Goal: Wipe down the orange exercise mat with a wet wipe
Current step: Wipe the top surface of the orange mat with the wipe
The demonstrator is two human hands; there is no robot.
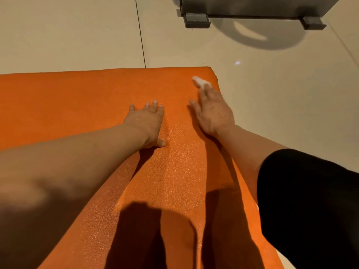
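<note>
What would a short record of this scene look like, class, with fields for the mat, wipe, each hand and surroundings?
mat: orange mat lying flat on the tiled floor
wipe: small white wipe under the fingertips, near the mat's far right corner
right hand: right hand presses the wipe on the mat, slightly blurred
left hand: left hand flat on the mat, fingers spread, holding nothing
surroundings: dark metal stand on the floor beyond

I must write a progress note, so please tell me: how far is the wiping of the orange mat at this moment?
Done: cannot be judged; the orange mat shows no clear wet trace.
In hand: the right hand presses a white wet wipe under its fingers near the mat's far right corner, blurred as if moving. The left hand rests flat on the mat, steadying it.
Left: probably the wide area to the left and the near part.
</note>
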